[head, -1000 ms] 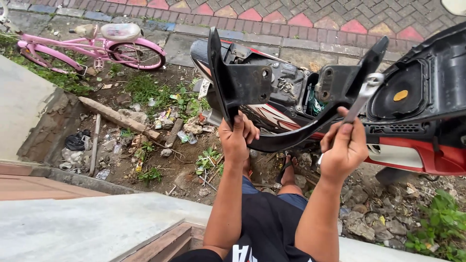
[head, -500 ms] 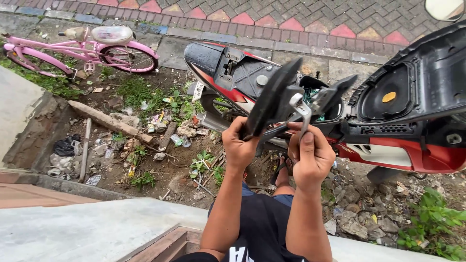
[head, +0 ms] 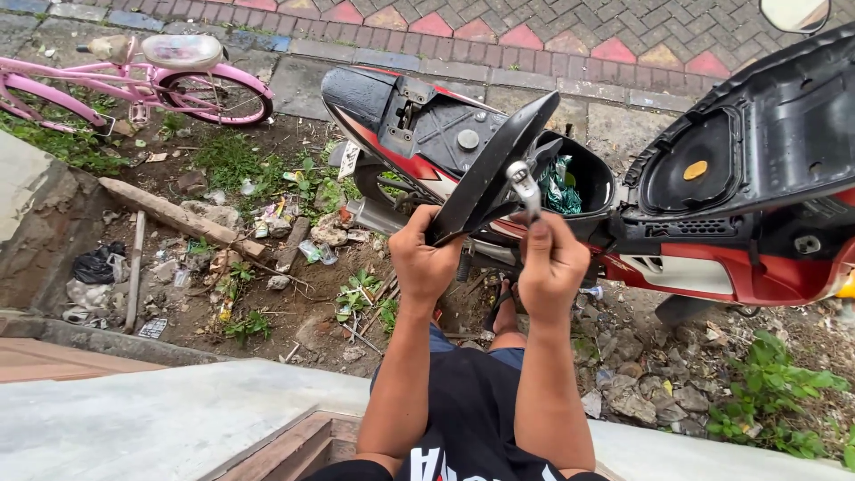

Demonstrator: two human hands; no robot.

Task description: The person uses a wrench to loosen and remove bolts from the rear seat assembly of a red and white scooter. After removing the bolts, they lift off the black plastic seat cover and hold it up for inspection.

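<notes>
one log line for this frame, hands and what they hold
left hand: grips black panel | right hand: holds metal wrench | behind: red scooter, seat up

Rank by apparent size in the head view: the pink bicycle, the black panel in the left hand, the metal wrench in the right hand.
1. Pink bicycle, partly cut off by the frame.
2. Black panel, nearer the camera, so its rank against the bicycle is unsure.
3. Metal wrench, clearly smallest.

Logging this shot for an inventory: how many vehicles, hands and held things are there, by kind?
Scooter: 1
Pink bicycle: 1
Hands: 2, left hand, right hand
Black panel, in left hand: 1
Metal tool, in right hand: 1
Total: 6
</notes>
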